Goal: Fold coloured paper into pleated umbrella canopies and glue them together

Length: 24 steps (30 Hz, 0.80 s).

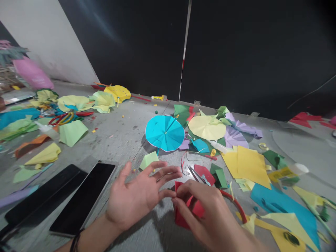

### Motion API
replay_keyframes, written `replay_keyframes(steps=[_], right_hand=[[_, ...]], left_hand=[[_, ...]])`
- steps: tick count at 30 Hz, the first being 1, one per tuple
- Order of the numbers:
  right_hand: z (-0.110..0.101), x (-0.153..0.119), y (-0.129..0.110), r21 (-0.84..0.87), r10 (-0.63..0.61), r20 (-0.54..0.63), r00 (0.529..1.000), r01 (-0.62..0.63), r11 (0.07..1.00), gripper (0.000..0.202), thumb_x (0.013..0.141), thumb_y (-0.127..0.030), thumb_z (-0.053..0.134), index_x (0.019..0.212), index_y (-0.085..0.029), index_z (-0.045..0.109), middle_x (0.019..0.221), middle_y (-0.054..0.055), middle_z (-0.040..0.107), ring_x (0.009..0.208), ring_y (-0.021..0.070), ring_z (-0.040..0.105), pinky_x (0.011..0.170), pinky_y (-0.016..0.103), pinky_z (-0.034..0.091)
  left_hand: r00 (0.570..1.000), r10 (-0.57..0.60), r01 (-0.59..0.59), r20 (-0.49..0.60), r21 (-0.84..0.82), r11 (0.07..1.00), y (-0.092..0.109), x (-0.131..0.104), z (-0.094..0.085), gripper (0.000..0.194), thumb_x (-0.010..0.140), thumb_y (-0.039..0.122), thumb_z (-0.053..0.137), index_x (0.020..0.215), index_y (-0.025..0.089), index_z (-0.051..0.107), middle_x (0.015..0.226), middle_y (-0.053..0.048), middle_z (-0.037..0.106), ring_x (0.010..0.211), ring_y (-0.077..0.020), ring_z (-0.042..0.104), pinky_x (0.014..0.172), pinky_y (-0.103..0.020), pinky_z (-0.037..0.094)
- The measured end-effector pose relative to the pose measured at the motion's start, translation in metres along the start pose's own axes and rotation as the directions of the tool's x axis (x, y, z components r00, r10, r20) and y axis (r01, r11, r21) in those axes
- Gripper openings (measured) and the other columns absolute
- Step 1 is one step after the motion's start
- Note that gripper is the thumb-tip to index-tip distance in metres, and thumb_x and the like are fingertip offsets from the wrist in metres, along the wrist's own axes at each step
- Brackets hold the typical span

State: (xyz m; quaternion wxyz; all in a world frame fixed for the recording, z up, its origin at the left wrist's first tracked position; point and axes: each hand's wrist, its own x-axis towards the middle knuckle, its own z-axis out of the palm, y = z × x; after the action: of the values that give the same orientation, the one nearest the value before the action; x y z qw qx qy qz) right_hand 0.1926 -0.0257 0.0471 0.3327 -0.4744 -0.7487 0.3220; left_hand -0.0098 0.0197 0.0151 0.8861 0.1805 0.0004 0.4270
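Note:
My left hand (136, 196) is turned palm up with its fingers spread; the little finger touches the tip of my right hand. Thumb and index finger of my right hand (199, 203) are pinched together, and whatever lies between them is too small to make out. Behind and under the right fingers is a piece of red paper (180, 217), partly hidden. Scissors (195, 174) lie with open blades just beyond the right hand, beside more red paper. A round blue pleated paper piece (165, 132) stands ahead of both hands.
Two dark phones, one nearer (84, 199) and one farther left (44, 192), lie left of my left arm. Yellow sheets (245, 166), blue paper (287, 206) and scraps cover the right side. A black panel (249, 52) stands behind; paper pieces and scissors (63, 118) lie far left.

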Motion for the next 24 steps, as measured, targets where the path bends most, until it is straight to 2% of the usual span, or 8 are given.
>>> replay_keyframes(steps=[4, 11, 20, 24], right_hand=[[-0.004, 0.001, -0.004, 0.002, -0.014, 0.031, 0.999, 0.014, 1.000, 0.009, 0.097, -0.021, 0.058, 0.093, -0.023, 0.064, 0.090, 0.000, 0.073, 0.075, 0.0139, 0.065, 0.067, 0.028, 0.048], [-0.006, 0.002, -0.004, -0.012, -0.038, 0.015, 0.999, 0.038, 0.999, 0.011, 0.098, -0.020, 0.057, 0.090, -0.023, 0.063, 0.091, 0.000, 0.072, 0.076, 0.0134, 0.064, 0.068, 0.029, 0.048], [-0.012, 0.001, -0.008, -0.042, -0.033, 0.007, 0.999, 0.033, 0.999, 0.011, 0.098, -0.020, 0.057, 0.093, -0.025, 0.065, 0.090, -0.001, 0.073, 0.076, 0.0134, 0.066, 0.069, 0.028, 0.050], [-0.016, 0.001, -0.006, -0.050, -0.019, -0.015, 1.000, 0.019, 0.999, 0.013, 0.100, -0.020, 0.054, 0.100, -0.025, 0.066, 0.093, 0.000, 0.074, 0.076, 0.0139, 0.068, 0.070, 0.028, 0.051]], left_hand=[[1.000, 0.004, -0.004, -0.010, 0.014, 1.000, 0.000, 0.000, 0.001, 0.077, 0.101, 0.067, 0.032, 0.132, 0.005, 0.065, 0.140, -0.026, 0.062, 0.139, -0.0383, 0.053, 0.100, -0.045, 0.053], [0.998, 0.015, -0.011, -0.063, 0.064, 0.998, 0.001, -0.001, 0.001, 0.070, 0.100, 0.067, 0.038, 0.129, 0.010, 0.067, 0.139, -0.023, 0.064, 0.135, -0.0368, 0.055, 0.097, -0.044, 0.055], [0.999, 0.020, -0.018, -0.035, 0.044, 0.999, 0.000, 0.000, 0.001, 0.072, 0.101, 0.063, 0.035, 0.130, 0.006, 0.067, 0.138, -0.025, 0.065, 0.134, -0.0370, 0.056, 0.098, -0.045, 0.053], [0.999, 0.005, -0.001, -0.035, 0.110, 0.994, 0.000, 0.001, 0.003, 0.076, 0.103, 0.061, 0.035, 0.134, -0.002, 0.064, 0.142, -0.028, 0.062, 0.131, -0.0363, 0.056, 0.097, -0.045, 0.054]])
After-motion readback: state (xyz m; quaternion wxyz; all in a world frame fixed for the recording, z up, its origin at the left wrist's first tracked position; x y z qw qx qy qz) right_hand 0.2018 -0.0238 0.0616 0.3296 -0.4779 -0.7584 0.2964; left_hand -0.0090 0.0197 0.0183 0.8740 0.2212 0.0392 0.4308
